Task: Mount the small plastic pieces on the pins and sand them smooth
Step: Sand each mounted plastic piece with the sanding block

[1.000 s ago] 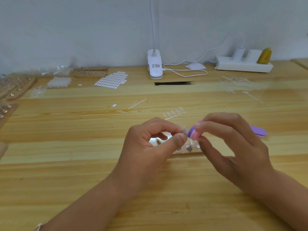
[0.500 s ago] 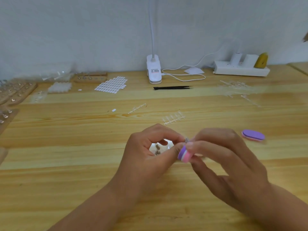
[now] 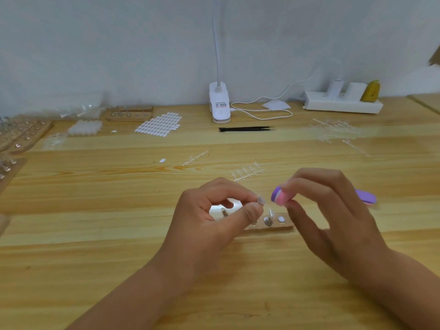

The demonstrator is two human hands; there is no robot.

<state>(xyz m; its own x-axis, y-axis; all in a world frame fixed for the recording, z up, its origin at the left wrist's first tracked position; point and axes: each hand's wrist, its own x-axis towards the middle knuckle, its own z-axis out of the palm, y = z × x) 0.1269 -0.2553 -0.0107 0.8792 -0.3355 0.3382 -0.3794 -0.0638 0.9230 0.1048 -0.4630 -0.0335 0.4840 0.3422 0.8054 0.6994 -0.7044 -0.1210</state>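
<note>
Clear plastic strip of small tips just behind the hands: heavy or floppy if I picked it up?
The clear plastic strip of small tips looks thin and see-through, so probably very light. Its slim spine may flex or snap if bent. Lying flat on the wooden table, it would likely slide, not roll.

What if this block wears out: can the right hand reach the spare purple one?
Probably: the spare purple block lies free just beyond the right hand, which holds the sanding block.
</note>
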